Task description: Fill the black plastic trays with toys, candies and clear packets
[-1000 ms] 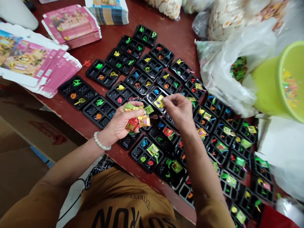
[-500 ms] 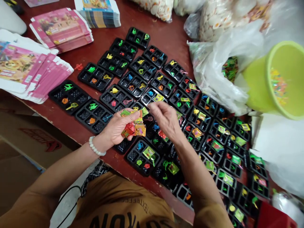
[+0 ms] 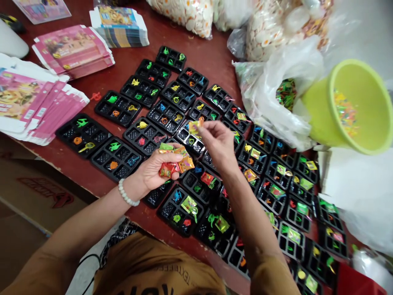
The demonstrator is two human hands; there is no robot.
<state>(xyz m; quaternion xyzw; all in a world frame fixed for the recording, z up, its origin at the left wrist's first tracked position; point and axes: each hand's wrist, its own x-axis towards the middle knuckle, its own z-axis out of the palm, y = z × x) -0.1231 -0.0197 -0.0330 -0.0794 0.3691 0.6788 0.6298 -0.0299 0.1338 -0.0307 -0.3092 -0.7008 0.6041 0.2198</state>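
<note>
While the left hand is clutching a bunch of packets at centre frame, the grip of the right hand is pinching a single packet just above. Black trays are covering the desk.

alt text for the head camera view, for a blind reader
Seen from above, a person's left hand grips small packets while the right hand pinches a single packet over rows of black trays of tiny coloured toys on a red table. Pink cartons lie left, a green bucket right.
</note>
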